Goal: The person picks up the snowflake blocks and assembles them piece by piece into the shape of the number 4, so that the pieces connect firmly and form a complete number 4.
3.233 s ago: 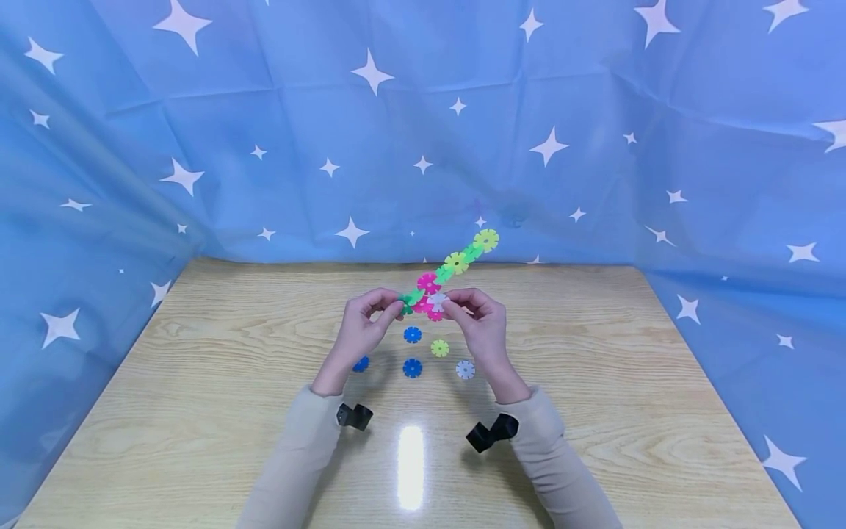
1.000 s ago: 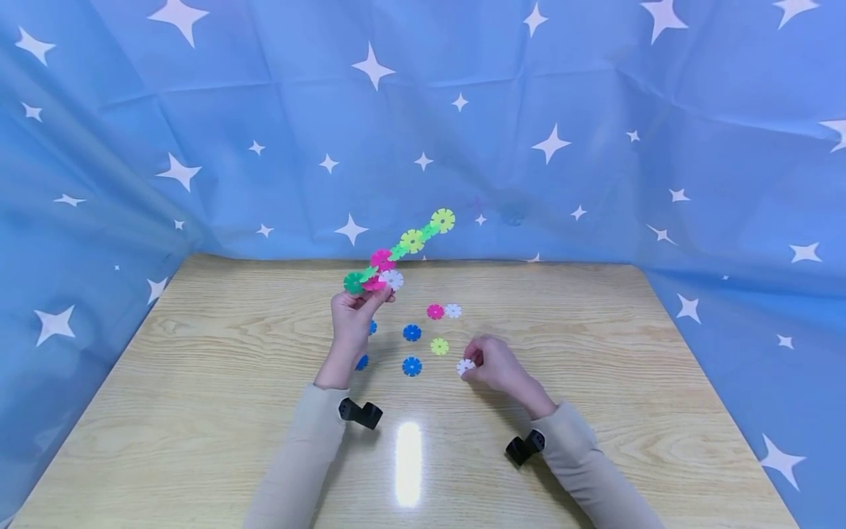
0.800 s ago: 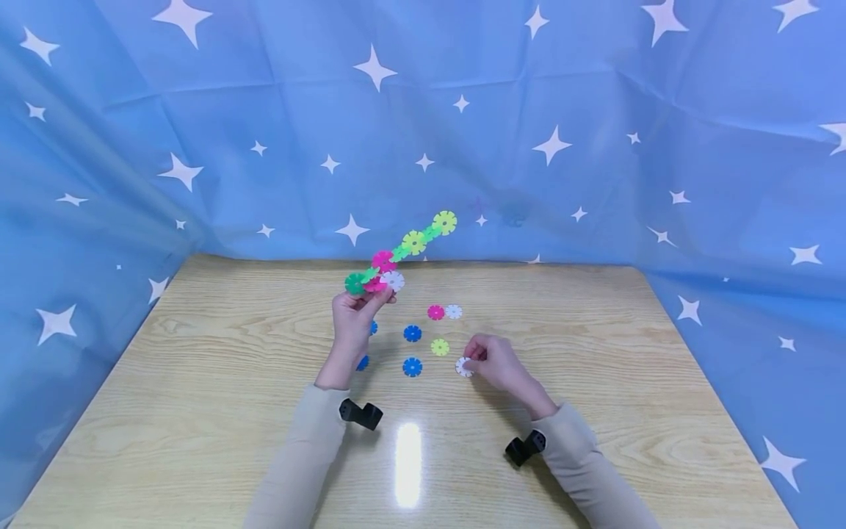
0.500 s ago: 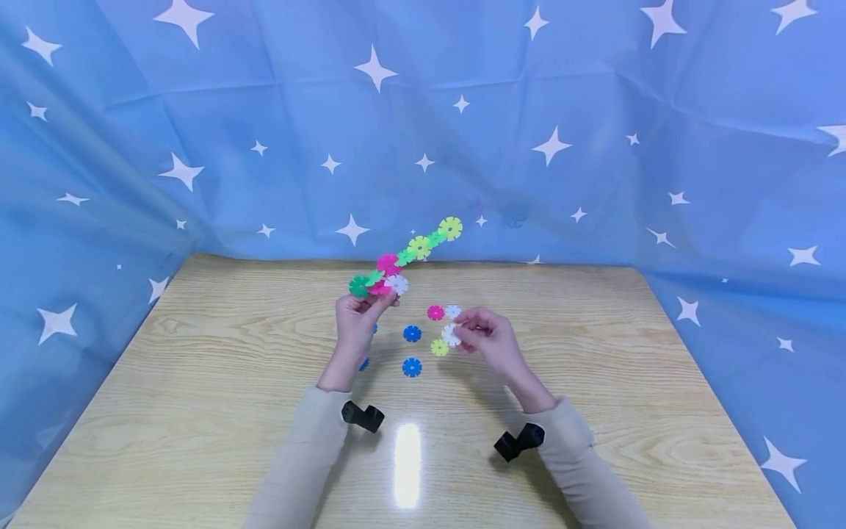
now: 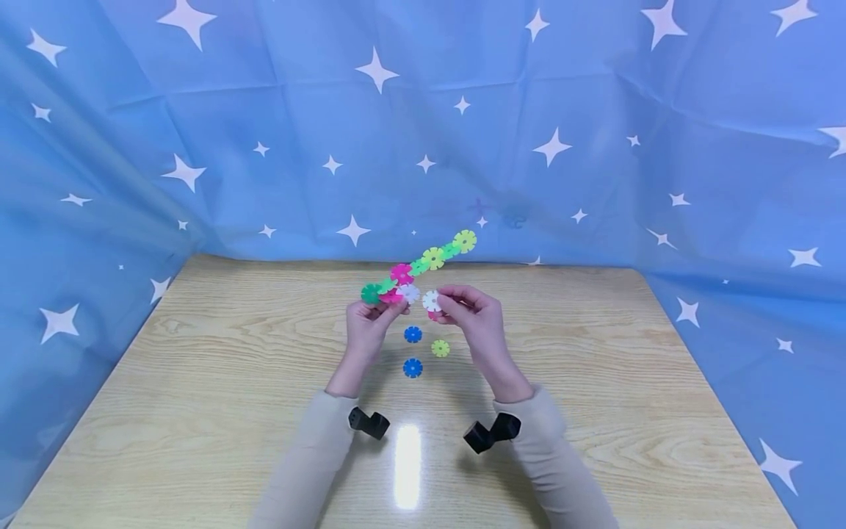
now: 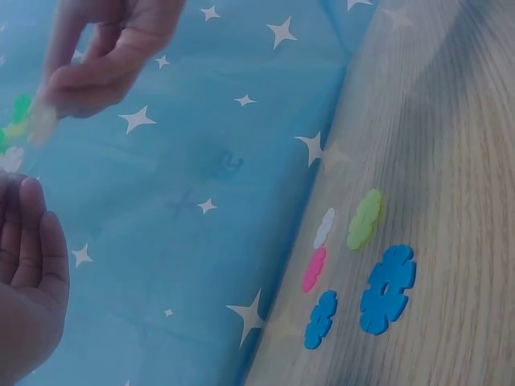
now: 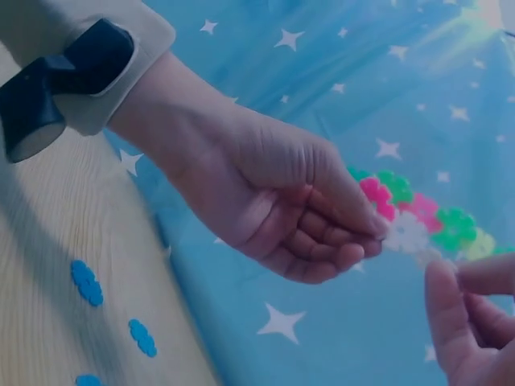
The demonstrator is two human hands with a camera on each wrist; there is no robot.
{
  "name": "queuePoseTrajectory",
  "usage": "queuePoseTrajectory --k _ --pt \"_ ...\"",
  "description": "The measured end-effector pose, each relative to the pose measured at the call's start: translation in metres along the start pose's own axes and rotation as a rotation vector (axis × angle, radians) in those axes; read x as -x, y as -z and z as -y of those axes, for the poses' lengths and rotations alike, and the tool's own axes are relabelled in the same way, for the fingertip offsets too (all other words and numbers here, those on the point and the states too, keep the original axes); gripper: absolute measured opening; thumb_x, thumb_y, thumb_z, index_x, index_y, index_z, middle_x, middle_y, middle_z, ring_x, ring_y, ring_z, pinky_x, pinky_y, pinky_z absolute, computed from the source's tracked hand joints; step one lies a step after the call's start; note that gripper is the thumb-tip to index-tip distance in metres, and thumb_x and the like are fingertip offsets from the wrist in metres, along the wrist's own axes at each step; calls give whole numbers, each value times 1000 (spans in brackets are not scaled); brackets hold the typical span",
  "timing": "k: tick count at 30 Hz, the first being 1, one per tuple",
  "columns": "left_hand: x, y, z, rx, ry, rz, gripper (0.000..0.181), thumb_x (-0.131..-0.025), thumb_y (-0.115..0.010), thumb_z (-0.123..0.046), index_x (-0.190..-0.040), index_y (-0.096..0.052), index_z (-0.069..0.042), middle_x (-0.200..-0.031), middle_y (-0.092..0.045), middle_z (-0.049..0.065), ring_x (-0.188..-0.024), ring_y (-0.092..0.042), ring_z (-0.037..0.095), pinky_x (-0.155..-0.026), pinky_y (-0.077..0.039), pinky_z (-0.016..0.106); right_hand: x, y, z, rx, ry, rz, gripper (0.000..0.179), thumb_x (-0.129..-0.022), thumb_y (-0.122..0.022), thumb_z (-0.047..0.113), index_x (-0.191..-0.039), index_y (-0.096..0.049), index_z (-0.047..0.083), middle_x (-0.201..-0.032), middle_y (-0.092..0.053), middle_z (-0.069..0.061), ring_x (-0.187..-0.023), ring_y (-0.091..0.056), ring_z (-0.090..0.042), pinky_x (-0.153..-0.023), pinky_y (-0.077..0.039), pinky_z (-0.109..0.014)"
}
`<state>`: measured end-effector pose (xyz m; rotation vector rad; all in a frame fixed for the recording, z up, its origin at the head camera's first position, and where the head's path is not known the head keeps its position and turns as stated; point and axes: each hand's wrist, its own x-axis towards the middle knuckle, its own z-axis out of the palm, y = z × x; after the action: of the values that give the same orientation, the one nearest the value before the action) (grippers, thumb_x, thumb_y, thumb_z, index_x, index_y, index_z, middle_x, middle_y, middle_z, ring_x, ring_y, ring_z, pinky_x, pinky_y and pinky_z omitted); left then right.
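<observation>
My left hand [image 5: 366,334] pinches a chain of slotted plastic snowflake discs by its near end, thumb at a white disc [image 5: 407,293]. The chain runs up to the right through a dark green disc [image 5: 371,293], pink discs [image 5: 402,275], light green ones and yellow-green ones [image 5: 465,241]. My right hand [image 5: 479,327] pinches a loose white disc [image 5: 430,300] between thumb and forefinger, held just right of the chain's white disc, with a small gap between. In the right wrist view, the right fingertips [image 7: 441,277] partly cover the loose disc.
Two blue discs [image 5: 413,335] and a yellow-green disc [image 5: 440,348] lie on the wooden table [image 5: 595,367]. A pink disc [image 6: 314,269] and another white disc [image 6: 324,228] lie behind them, largely hidden by my right hand in the head view. A blue star-patterned curtain [image 5: 291,132] stands behind.
My right hand let go of the chain's white disc, picked another white disc off the table's right side and brought it up-left beside the chain. The left hand shifted left, then back right.
</observation>
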<state>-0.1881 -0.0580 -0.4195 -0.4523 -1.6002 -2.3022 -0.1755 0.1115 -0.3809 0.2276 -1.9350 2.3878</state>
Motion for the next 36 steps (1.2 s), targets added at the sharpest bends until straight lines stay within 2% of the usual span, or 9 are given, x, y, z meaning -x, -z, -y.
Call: queuePoseTrajectory --k 3,5,10,12,19,25,29,32,36 --pt "1 -1 0 -7 6 7 35 -85 -60 11 -81 -71 -22 -72 -69 -6 -68 -66 7 -73 -55 23 0 -3 1 -3 13 -10 24 -88 -62 -2 -107 -58 -16 -86 -66 -5 -67 -64 -11 -68 -57 -25" --pt "1 -1 0 -19 9 4 31 -85 -60 11 -80 -71 -17 -71 -69 -6 -68 -66 7 -73 -55 24 0 -4 2 -5 16 -16 25 -88 -62 -2 -108 -58 -16 -85 -65 -4 -67 -64 -11 -68 -57 -26" --pt "2 -2 0 -53 8 5 4 -84 -60 12 -85 -63 13 -72 -69 -8 -69 -66 7 -75 -56 25 -1 -6 3 -34 1 -22 27 -87 -62 -2 -109 -57 -17 -83 -66 -4 -65 -63 -12 -67 -57 -25" --pt "3 -3 -1 -63 7 6 8 -84 -59 13 -87 -58 20 -72 -69 -8 -69 -66 7 -75 -56 25 -1 -7 3 -48 -7 -25 27 -87 -62 -2 -109 -57 -18 -82 -66 -4 -64 -63 -11 -66 -57 -24" --pt "3 -5 -1 -78 0 2 10 -84 -60 13 -88 -58 22 -72 -69 -11 -70 -66 6 -75 -56 24 -2 -9 1 -99 -38 -62 27 -86 -62 -8 -108 -55 -22 -78 -69 -3 -60 -64 -10 -64 -56 -22" --pt "3 -5 0 -106 -4 14 12 -82 -61 14 -89 -59 23 -71 -68 -13 -69 -66 4 -74 -55 23 -2 -8 2 -69 -56 -63 26 -84 -61 -11 -106 -55 -24 -76 -68 -3 -60 -64 -9 -62 -56 -21" --pt "4 -5 3 -153 -17 19 9 -81 -62 14 -87 -62 21 -73 -70 13 -68 -66 5 -71 -56 24 -3 -5 1 -39 -87 -60 26 -84 -62 -10 -106 -56 -23 -74 -67 -2 -58 -63 -8 -61 -56 -21" --pt "3 -7 2 -197 -31 22 8 -81 -64 13 -87 -64 18 -78 -63 34 -68 -66 5 -70 -57 25 -4 -2 0 -54 -110 -67 27 -84 -63 -8 -107 -57 -21 -74 -67 -3 -57 -63 -8 -61 -56 -20" --pt "1 -10 0 -208 -42 20 8 -82 -64 10 -86 -63 18 -76 -65 30 -68 -65 5 -71 -56 25 -4 -1 0 -143 -147 -71 24 -86 -61 -7 -109 -58 -14 -73 -65 -3 -55 -61 -9 -58 -55 -19"
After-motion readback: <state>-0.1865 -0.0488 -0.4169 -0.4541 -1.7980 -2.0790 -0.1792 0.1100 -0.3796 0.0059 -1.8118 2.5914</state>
